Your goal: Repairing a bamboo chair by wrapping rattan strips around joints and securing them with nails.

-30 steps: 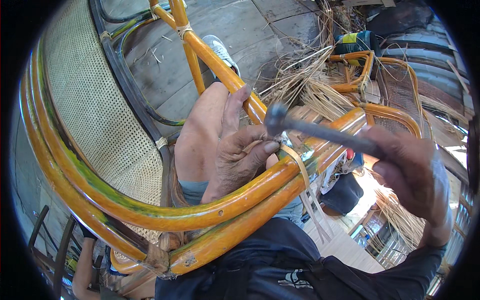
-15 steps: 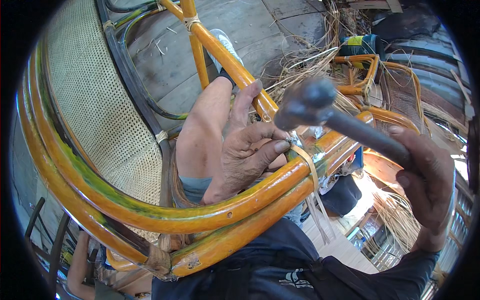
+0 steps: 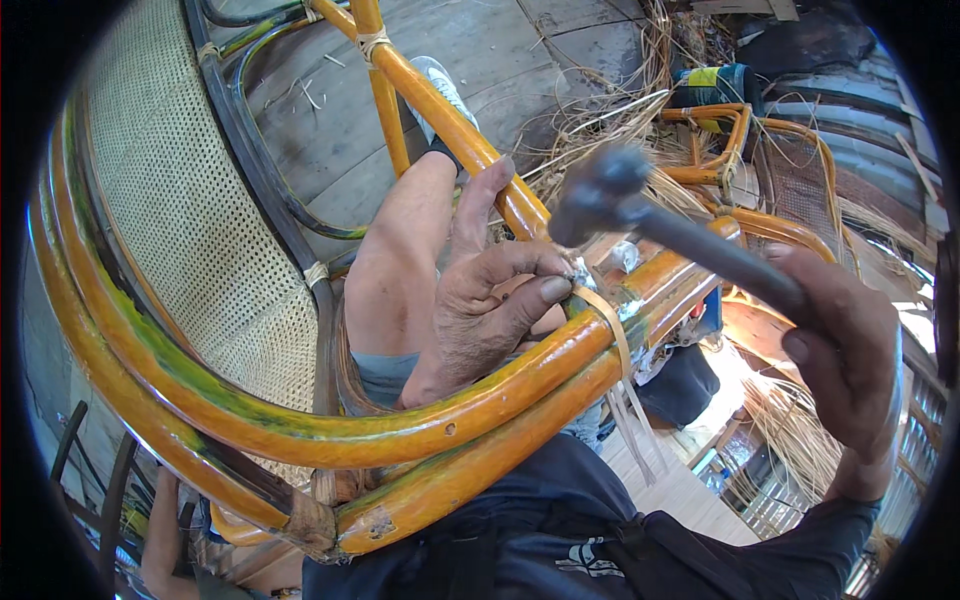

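rails (image 3: 440, 432) run along the left and near sides of the panel (image 3: 190, 190), then right, where a strip (image 3: 618, 335) crosses over them; loose strands (image 3: 683, 193) lie far right, beyond the hammer (image 3: 680, 236).

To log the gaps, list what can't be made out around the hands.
All in the head view:
Whether the left hand pinches anything: too small, covered by its fingertips.
The striking face of the hammer: blurred.
The handle's end: hidden inside the right hand.
Another person: mostly cut off by the lower edge.
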{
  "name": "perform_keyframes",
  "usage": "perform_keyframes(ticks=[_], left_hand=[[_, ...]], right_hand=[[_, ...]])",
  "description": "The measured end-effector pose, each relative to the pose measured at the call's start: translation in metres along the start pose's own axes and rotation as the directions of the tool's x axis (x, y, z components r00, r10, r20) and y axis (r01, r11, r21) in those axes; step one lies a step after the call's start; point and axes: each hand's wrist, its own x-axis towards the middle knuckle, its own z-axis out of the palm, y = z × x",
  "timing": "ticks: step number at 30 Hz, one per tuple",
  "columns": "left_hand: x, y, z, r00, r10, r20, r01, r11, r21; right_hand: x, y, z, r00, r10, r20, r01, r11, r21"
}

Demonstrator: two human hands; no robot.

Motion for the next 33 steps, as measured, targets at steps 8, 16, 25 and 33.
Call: perform_keyframes(ticks=[8,16,25,33], left_hand=[[0.011,0.001,0.002,0.797,0.546,0.258,-0.603,0.699,0.384],[0.010,-0.036,-0.006,0.622,0.775,0.116,-0.701,0.484,0.525],[0.003,-0.028,0.001,0.705,0.707,0.060,-0.642,0.599,0.479],[0.010,-0.029,0.000,0.908,0.417,-0.030,-0.407,0.897,0.172]], right_hand=[[-0.006,0.016,0.002,1.000,0.030,0.004,-0.030,0.999,0.026],[-0.012,0.010,0.001,0.990,0.131,0.059,-0.131,0.991,-0.001],[-0.008,-0.010,-0.007,0.995,0.089,0.049,-0.089,0.996,0.008],[0.000,-0.002,-0.002,0.984,0.109,0.140,-0.112,0.994,0.016]])
